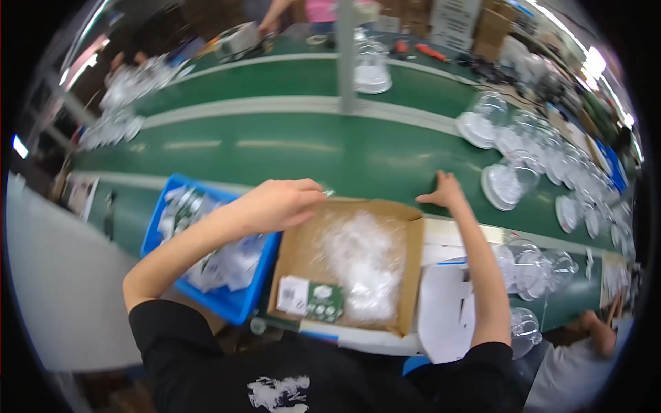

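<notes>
Left hand (286, 204), grip unclear, near one box (297, 256); right hand (445, 192), fingers apart; one bin (233, 308)

Left hand (284, 204) near far-left corner of cardboard box (292, 260); right hand (446, 194) over green belt (241, 146), fingers (441, 179) spread.

I've got glare flaring off the bright white overhead lamp (594, 62), pale streaks across the smooth green worktop (275, 165), glinting crumpled clear plastic (372, 289), edges bending into black!

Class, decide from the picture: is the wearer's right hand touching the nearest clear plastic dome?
Apart. The head view shows a strip of green surface between the right hand and the nearest clear plastic dome.
</notes>
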`<control>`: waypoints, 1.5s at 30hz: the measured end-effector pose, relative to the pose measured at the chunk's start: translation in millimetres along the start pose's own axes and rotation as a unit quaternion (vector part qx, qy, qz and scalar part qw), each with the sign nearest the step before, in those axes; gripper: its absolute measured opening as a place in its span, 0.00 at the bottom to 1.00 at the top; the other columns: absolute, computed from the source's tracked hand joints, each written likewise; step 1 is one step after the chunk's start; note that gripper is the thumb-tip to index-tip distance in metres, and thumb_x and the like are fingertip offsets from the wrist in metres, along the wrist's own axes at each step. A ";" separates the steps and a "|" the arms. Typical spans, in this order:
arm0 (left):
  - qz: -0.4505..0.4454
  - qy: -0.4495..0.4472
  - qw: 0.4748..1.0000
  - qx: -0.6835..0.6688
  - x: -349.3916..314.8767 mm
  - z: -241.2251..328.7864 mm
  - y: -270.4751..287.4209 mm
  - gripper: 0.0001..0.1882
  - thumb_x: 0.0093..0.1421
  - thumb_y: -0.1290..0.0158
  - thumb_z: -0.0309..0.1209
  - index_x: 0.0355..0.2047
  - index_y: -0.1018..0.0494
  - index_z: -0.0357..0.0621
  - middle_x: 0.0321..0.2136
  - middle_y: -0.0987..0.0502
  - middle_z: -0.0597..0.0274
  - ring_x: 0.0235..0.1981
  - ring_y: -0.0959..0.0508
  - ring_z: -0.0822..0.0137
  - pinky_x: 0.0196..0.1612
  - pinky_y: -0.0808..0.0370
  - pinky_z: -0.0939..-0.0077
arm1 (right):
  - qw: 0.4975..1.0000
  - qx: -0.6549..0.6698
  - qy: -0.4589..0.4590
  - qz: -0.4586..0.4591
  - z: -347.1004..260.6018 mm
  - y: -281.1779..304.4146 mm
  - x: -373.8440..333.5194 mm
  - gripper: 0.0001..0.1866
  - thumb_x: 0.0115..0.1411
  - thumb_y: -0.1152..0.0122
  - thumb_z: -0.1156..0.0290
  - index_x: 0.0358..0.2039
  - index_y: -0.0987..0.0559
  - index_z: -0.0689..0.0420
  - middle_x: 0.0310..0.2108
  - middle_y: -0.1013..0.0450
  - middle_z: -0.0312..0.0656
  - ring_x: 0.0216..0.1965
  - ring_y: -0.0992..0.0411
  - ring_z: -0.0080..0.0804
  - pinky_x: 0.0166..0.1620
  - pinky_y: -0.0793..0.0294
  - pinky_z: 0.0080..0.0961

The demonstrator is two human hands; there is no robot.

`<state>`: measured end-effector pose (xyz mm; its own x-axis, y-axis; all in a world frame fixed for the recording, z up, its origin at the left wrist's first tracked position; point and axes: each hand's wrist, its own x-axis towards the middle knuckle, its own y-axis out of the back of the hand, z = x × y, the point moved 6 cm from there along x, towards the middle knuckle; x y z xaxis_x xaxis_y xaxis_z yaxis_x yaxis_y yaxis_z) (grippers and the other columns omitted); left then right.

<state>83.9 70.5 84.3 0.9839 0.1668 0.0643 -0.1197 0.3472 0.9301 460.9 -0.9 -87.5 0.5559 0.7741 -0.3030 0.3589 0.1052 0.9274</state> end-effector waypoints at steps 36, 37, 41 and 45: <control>-0.138 0.113 0.948 -0.262 -39.8 17.7 -141.9 0.19 0.45 0.32 0.31 0.34 0.27 0.35 0.19 0.35 0.70 0.23 0.35 0.78 0.27 0.33 0.80 | 0.901 0.234 0.274 0.243 -113.6 -44.3 -184.4 0.10 0.60 0.47 0.67 0.37 0.22 0.58 0.33 0.26 0.47 0.38 0.27 0.46 0.41 0.29 0.38; -0.123 0.119 0.943 -0.285 -39.3 16.4 -140.5 0.19 0.46 0.32 0.30 0.34 0.27 0.34 0.19 0.34 0.71 0.23 0.35 0.79 0.27 0.33 0.81 | 0.885 0.258 0.284 0.262 -111.8 -42.5 -184.2 0.10 0.60 0.47 0.68 0.38 0.22 0.58 0.33 0.26 0.47 0.38 0.27 0.46 0.41 0.29 0.38; -0.115 0.152 0.927 -0.322 -41.5 -0.8 -138.2 0.18 0.50 0.37 0.23 0.43 0.25 0.32 0.30 0.20 0.62 0.31 0.23 0.76 0.36 0.25 0.83 | 0.853 0.281 0.305 0.315 -114.0 -31.0 -193.3 0.16 0.60 0.47 0.70 0.48 0.26 0.59 0.31 0.26 0.47 0.37 0.28 0.46 0.41 0.29 0.38; -0.061 0.188 0.861 -0.469 -33.7 4.9 -129.4 0.17 0.50 0.40 0.18 0.42 0.26 0.30 0.30 0.20 0.61 0.33 0.20 0.74 0.39 0.23 0.83 | 0.864 0.332 0.292 0.240 -111.8 -25.2 -195.1 0.25 0.57 0.44 0.72 0.56 0.32 0.57 0.31 0.25 0.44 0.36 0.28 0.42 0.42 0.30 0.37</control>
<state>66.9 15.4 -36.4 0.9053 0.3017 -0.2991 -0.2464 0.9464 0.2089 259.6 -84.7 -27.3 0.3562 0.8331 0.4232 0.6512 -0.5461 0.5269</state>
